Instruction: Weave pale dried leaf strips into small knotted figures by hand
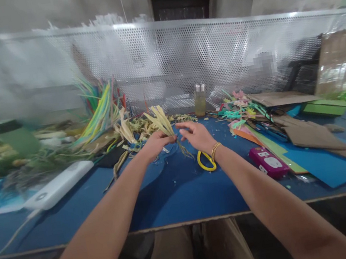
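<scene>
My left hand (157,143) is closed round a small bunch of pale yellow-green leaf strips (162,121) that fan upward and trail a thin end down to the right. My right hand (195,134) hovers just beside the strips, fingers spread and slightly curled, holding nothing that I can see. A gold bangle sits on my right wrist. Yellow-handled scissors (206,162) lie on the blue table surface (176,190) right under that wrist.
A white power bank (59,185) with a cable lies at left. Dried strips and coloured straws (101,110) are piled at the back left. A small bottle (200,100) stands by the perforated metal screen. Coloured paper, cardboard and a pink case (268,161) cover the right side.
</scene>
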Demonstrator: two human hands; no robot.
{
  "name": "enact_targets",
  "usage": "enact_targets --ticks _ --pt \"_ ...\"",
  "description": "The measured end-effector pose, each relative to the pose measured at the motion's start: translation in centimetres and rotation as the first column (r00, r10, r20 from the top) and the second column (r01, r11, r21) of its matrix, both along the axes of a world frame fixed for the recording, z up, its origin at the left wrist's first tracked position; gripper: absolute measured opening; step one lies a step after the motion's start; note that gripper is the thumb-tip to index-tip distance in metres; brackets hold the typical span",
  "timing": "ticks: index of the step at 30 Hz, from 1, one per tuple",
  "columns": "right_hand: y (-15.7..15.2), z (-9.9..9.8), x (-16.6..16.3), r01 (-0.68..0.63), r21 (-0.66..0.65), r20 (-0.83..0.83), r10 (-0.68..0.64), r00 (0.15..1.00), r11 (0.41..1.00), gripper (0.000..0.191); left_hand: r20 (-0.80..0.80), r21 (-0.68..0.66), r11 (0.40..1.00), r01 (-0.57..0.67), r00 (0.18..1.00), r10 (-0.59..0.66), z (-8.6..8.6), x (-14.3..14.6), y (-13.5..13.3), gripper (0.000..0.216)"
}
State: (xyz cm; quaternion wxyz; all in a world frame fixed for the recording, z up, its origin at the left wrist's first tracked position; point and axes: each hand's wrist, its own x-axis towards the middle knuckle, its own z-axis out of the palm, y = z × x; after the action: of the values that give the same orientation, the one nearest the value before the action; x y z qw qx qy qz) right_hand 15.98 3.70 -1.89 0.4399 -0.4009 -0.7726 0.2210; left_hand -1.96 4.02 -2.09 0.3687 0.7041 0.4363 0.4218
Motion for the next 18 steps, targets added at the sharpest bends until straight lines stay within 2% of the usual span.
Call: enact_targets --ticks 2,5,9,13,16,18 --pt "-0.01 -0.3 -0.37 -0.047 -0.002 0.055 0.047 0.997 0.999 0.029 -0.048 0.011 0.999 0.048 0.998 -0.047 -0.18 0.19 0.0 0.028" --pt "-0.23 -0.54 -0.56 -0.006 0.05 0.161 -0.002 0.987 0.999 0.021 -0.071 0.019 0.997 0.069 0.995 -0.068 -0.49 0.21 0.25 0.03" --pt "-0.66 -0.59 -0.61 0.003 0.088 0.227 -0.023 0.974 0.996 0.021 -0.085 0.03 0.999 0.021 0.996 -0.018 -0.47 0.18 0.27 0.028" --pt "-0.93 -0.64 -0.87 0.035 0.113 0.307 -0.068 0.949 0.993 0.011 -0.119 0.029 0.999 -0.024 0.992 0.027 -0.13 0.12 0.03 0.029" --pt "-0.74 -0.79 -0.98 0.117 0.109 0.322 -0.146 0.935 0.987 0.014 -0.109 -0.056 0.998 -0.005 0.994 -0.001 -0.06 0.27 -0.23 0.035" --pt "-0.37 -1.06 -0.98 0.162 0.064 0.262 -0.173 0.949 0.985 0.013 -0.044 -0.152 0.988 0.028 0.998 -0.035 -0.09 0.52 -0.55 0.039"
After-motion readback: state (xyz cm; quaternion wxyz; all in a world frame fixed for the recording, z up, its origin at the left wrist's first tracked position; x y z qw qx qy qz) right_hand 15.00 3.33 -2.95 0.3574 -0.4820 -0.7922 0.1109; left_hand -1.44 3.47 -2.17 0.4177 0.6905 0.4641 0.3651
